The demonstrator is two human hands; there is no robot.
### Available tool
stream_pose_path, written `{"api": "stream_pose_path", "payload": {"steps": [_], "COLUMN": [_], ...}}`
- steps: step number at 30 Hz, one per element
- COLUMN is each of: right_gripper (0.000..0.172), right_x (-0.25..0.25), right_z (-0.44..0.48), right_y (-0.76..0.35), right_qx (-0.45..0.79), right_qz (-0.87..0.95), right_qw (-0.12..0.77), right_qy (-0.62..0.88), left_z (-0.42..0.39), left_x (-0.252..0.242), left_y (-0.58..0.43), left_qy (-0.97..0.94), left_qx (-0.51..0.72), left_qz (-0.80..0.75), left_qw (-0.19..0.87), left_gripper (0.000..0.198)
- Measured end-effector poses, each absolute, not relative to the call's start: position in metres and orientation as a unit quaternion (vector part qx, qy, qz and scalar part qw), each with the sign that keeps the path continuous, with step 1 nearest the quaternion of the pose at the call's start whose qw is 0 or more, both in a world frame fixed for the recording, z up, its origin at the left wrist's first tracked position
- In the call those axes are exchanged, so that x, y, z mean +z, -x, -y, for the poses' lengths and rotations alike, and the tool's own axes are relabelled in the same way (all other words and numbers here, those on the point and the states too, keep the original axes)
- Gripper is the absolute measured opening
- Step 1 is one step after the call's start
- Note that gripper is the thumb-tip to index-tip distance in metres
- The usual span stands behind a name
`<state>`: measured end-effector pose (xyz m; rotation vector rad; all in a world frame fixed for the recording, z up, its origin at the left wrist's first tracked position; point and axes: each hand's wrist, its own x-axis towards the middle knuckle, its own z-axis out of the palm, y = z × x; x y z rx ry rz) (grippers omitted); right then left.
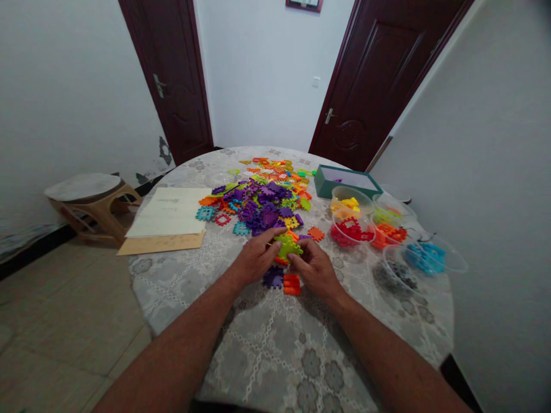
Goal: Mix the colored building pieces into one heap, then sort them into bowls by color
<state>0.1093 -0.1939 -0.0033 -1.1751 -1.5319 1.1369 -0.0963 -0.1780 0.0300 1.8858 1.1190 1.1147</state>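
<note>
Between my two hands is a yellow-green toothed plastic piece (pixel 288 246), with orange showing at its upper and lower edges. My left hand (pixel 257 256) grips its left side, thumb and fingers closed on it. On the other side, my right hand (pixel 315 266) pinches the same piece between thumb and fingers. Just below the hands, a dark purple piece (pixel 273 278) and an orange ribbed piece (pixel 291 284) lie on the patterned tablecloth (pixel 267 344). A large heap of mixed pieces (pixel 267 209), mostly purple, spreads beyond my fingers.
At the right stand clear bowls of yellow (pixel 346 205), red (pixel 350 230), orange (pixel 388 234), blue (pixel 426 258) and grey pieces (pixel 402 274). A green box (pixel 325 184) sits behind them. Pale sheets (pixel 170 212) lie at the left, near a stool (pixel 84 188).
</note>
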Motion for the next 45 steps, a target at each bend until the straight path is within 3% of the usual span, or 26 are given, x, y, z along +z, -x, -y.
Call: {"api": "stream_pose_path", "payload": {"steps": [5, 10, 18, 22, 30, 34, 41, 45], "right_gripper": [0.028, 0.028, 0.031, 0.027, 0.034, 0.039, 0.015, 0.012], "right_x": [-0.001, 0.005, 0.007, -0.007, -0.005, 0.002, 0.010, 0.007], "right_z": [0.195, 0.195, 0.185, 0.176, 0.175, 0.186, 0.190, 0.190], "right_y": [-0.107, -0.107, -0.140, -0.155, -0.170, -0.158, -0.147, -0.145], "right_qx": [0.440, 0.442, 0.119, 0.087, 0.028, 0.022, -0.018, -0.071], "right_qz": [0.622, 0.626, 0.833, 0.844, 0.828, 0.860, 0.853, 0.853], "right_qw": [0.446, 0.440, 0.304, 0.269, 0.266, 0.215, 0.134, 0.120], "right_qy": [0.470, 0.468, 0.447, 0.455, 0.492, 0.463, 0.504, 0.502], "left_z": [0.180, 0.181, 0.161, 0.157, 0.153, 0.150, 0.149, 0.152], "left_x": [0.030, 0.029, 0.028, 0.033, 0.030, 0.027, 0.029, 0.031], "left_y": [0.095, 0.092, 0.112, 0.113, 0.117, 0.120, 0.122, 0.121], "left_qy": [-0.712, -0.732, -0.502, -0.401, -0.327, -0.275, -0.233, -0.231], "left_qx": [0.422, 0.422, 0.573, 0.624, 0.635, 0.644, 0.669, 0.663], "left_qz": [-0.405, -0.398, -0.492, -0.476, -0.455, -0.432, -0.389, -0.381], "left_qw": [0.389, 0.359, 0.421, 0.472, 0.531, 0.568, 0.588, 0.602], "left_gripper": [0.044, 0.049, 0.055, 0.049, 0.041, 0.034, 0.024, 0.024]}}
